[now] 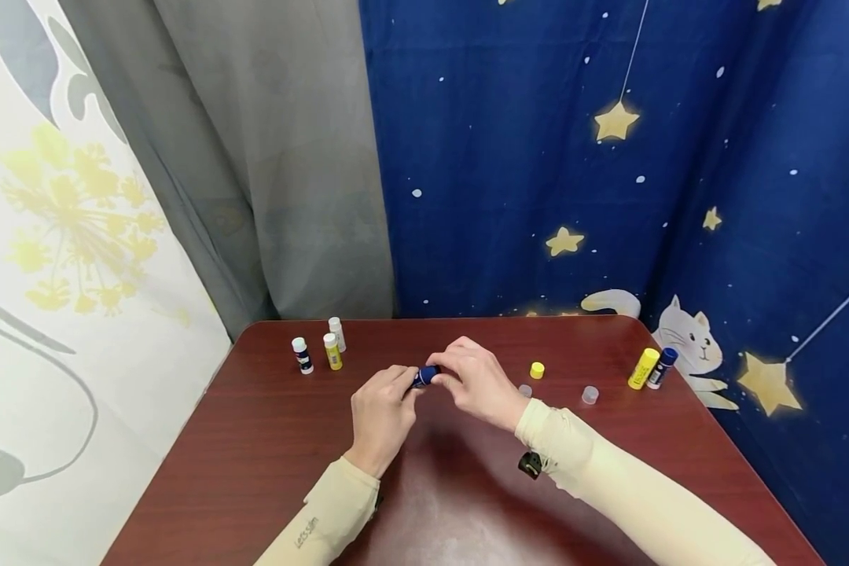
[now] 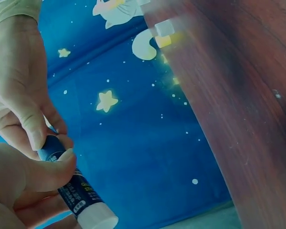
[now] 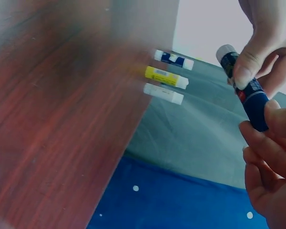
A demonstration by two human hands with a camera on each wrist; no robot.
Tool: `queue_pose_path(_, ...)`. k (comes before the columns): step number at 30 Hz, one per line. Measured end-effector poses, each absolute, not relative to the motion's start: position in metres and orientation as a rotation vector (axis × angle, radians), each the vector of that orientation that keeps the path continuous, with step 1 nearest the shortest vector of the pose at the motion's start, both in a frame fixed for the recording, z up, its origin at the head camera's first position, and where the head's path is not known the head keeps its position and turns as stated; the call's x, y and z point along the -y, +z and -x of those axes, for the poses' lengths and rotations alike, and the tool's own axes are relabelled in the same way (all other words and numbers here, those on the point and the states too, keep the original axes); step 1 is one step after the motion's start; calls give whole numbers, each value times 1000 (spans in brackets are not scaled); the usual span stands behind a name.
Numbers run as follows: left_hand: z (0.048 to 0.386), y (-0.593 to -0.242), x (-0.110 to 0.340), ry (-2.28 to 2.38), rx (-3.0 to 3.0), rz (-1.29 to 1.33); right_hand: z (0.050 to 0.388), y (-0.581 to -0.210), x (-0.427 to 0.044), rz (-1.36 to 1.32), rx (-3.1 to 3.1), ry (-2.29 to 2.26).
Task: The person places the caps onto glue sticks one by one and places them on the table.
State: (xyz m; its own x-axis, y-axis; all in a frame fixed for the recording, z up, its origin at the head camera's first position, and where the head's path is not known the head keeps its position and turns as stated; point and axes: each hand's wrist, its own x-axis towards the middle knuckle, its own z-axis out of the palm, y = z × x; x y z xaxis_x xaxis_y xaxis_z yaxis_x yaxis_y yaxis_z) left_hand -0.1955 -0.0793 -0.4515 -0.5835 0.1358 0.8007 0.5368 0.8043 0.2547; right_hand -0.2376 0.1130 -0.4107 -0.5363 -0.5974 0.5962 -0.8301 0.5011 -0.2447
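Both hands hold one dark blue glue stick [image 1: 424,376] above the middle of the table, tilted rather than upright. My left hand [image 1: 384,410] grips its labelled body, thumb laid along the side; the white base [image 2: 97,217] pokes out past these fingers in the left wrist view. At the other end, my right hand [image 1: 483,384] pinches the plain blue cap [image 3: 257,110] between thumb and fingers. In the right wrist view the cap meets the body, and I cannot tell whether it is fully seated. A printed label faces the cameras, partly hidden by the left thumb.
Three white-topped sticks, dark blue [image 1: 302,356], yellow [image 1: 333,352] and white [image 1: 337,334], stand at the far left. Farther right are a yellow cap [image 1: 537,370], two clear caps [image 1: 590,395], a yellow glue stick [image 1: 643,369] and a blue-capped one [image 1: 662,369]. Curtains hang behind the table.
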Motion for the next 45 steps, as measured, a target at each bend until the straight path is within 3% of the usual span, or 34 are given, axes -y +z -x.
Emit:
queue_pose_path(8,205,-448,77,-632,2161,510,248,-404,-124,-1221,2258,672)
queue_pose_path(22,212,-448,92,-797,2199,493,252,-391,-139,-1072,2345,685)
queue_pose_path(45,259,-471,146,-859,2016,184,255,-376,-163,-951,2429,610)
